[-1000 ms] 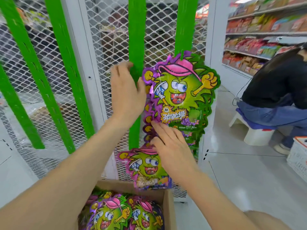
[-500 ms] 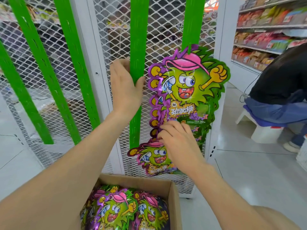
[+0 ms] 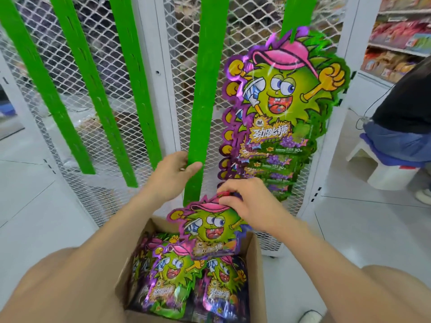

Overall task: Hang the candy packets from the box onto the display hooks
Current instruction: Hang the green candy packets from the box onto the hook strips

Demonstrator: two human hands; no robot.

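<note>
My right hand pinches the pink-cap top of a green and purple candy packet, held just above the cardboard box. Several more packets lie in the box. My left hand grips the lower part of a green hanging strip on the white mesh rack. To the right, a column of overlapping candy packets hangs from another green strip, just above and right of my right hand.
Three more bare green strips hang at the left of the white mesh rack. A person in a dark top sits on a white stool at the right, before store shelves. The floor is glossy white tile.
My left hand slid down the green strip to its lower part. My right hand dropped with the held packet toward the box. The view tilted down, showing more of the box.
</note>
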